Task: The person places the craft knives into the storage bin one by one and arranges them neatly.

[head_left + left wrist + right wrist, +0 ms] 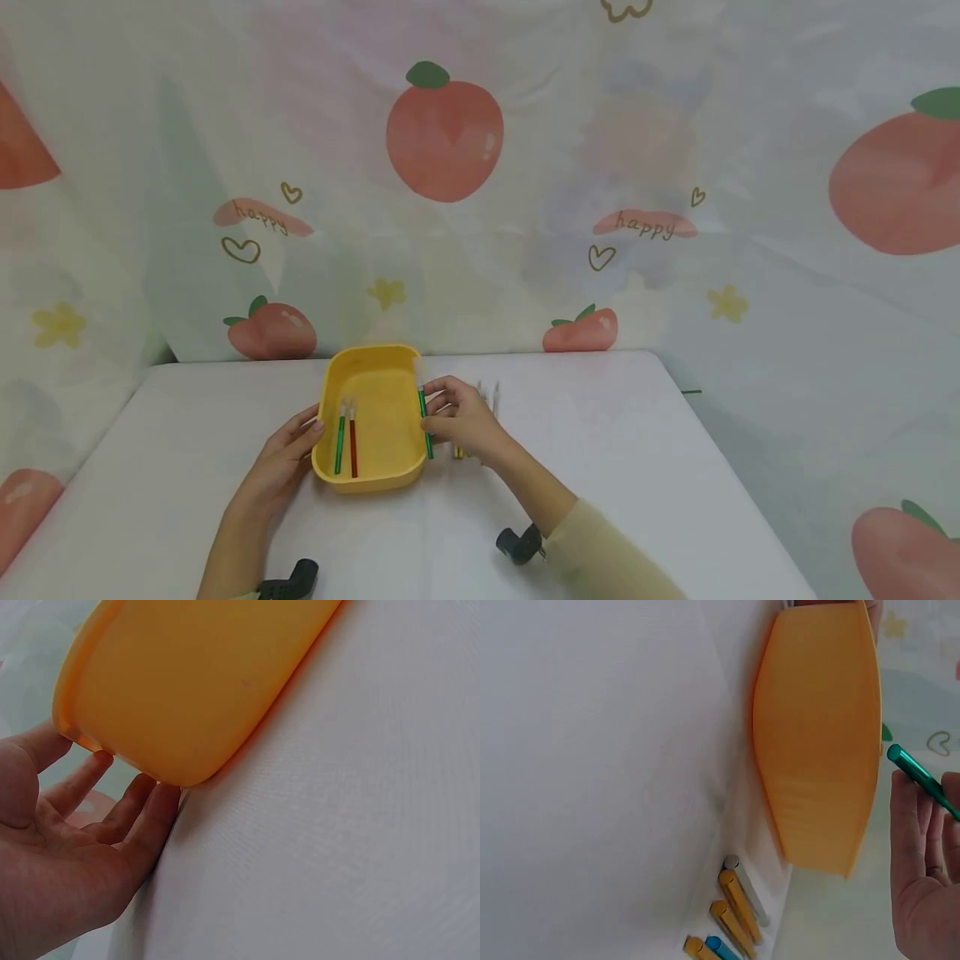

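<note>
A yellow plastic tray [378, 482] stands on the white table, with a green pen-like stick [340, 446] and a red pen-like stick [354, 450] lying inside toward its left. My left hand [283, 454] holds the tray's left side, thumb at the rim and fingertips against the outer wall [187, 690]. At the tray's right rim, my right hand [467, 421] pinches another slim green stick [426, 425] between thumb and fingers. Its pale upper end points away from me, and its shiny green end [915, 772] shows in the right wrist view. The sticks' exact kind is unclear.
On the table right of the tray lie several slim sticks, among them yellow ones [739, 896], a blue one [720, 946] and a whitish one [746, 889]. My right hand partly hides them in the head view. A fruit-printed cloth [480, 250] hangs behind the table.
</note>
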`<action>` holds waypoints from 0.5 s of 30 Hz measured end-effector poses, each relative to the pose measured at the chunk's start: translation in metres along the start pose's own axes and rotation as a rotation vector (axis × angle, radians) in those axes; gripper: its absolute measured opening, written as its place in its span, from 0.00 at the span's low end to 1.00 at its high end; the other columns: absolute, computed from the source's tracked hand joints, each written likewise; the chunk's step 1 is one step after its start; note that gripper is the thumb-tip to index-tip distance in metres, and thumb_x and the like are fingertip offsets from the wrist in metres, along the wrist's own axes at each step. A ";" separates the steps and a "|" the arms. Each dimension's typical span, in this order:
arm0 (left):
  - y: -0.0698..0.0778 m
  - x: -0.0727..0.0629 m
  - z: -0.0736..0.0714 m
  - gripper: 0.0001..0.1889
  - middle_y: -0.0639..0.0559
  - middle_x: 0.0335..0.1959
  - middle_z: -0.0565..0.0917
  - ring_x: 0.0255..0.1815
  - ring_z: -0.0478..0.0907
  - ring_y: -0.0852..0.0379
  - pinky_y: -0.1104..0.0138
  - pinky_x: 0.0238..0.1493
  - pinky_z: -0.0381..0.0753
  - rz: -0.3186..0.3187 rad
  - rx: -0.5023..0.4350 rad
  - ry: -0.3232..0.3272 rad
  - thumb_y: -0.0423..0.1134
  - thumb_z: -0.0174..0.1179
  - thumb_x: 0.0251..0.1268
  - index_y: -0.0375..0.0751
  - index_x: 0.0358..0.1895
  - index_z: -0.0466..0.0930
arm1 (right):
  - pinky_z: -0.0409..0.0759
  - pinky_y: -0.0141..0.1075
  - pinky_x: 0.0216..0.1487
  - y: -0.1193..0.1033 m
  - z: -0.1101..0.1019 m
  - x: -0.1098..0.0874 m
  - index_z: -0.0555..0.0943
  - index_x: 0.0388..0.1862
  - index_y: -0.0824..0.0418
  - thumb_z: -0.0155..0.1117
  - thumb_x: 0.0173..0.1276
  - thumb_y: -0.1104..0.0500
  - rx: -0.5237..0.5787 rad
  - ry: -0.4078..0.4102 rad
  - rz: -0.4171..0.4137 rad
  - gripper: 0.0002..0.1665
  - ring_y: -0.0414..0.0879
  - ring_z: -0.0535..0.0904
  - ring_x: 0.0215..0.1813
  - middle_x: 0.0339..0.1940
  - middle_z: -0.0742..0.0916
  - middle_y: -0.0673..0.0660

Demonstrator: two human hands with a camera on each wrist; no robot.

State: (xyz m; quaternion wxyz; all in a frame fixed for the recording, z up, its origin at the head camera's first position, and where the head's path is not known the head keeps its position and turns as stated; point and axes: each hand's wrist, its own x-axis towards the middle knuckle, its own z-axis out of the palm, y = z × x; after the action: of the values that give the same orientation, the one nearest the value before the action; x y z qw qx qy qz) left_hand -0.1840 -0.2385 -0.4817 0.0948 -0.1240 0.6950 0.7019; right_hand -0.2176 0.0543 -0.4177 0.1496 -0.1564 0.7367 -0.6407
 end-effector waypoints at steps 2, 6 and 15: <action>0.001 0.000 0.000 0.34 0.47 0.78 0.60 0.74 0.62 0.52 0.78 0.54 0.75 -0.005 0.002 0.005 0.54 0.53 0.75 0.54 0.79 0.55 | 0.87 0.44 0.39 -0.002 0.005 0.003 0.75 0.58 0.64 0.67 0.59 0.70 0.005 -0.010 0.004 0.27 0.44 0.82 0.36 0.39 0.80 0.59; 0.001 0.002 0.000 0.34 0.47 0.78 0.60 0.74 0.62 0.52 0.74 0.59 0.75 -0.012 0.005 0.014 0.54 0.54 0.75 0.55 0.79 0.56 | 0.87 0.42 0.37 -0.005 0.015 0.007 0.75 0.58 0.62 0.68 0.60 0.70 -0.004 -0.020 0.013 0.26 0.44 0.82 0.35 0.39 0.80 0.58; -0.001 0.002 0.000 0.33 0.47 0.78 0.60 0.75 0.61 0.52 0.78 0.55 0.75 -0.008 -0.003 0.012 0.53 0.53 0.76 0.54 0.79 0.56 | 0.87 0.50 0.41 -0.003 0.037 0.018 0.77 0.56 0.60 0.69 0.60 0.70 0.028 -0.015 0.047 0.24 0.46 0.82 0.35 0.40 0.80 0.59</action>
State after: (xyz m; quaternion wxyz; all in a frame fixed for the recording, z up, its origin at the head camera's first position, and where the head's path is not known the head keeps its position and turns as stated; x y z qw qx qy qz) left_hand -0.1856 -0.2385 -0.4830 0.0934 -0.1311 0.6941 0.7017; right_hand -0.2183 0.0131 -0.4203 0.1723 -0.1420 0.7300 -0.6460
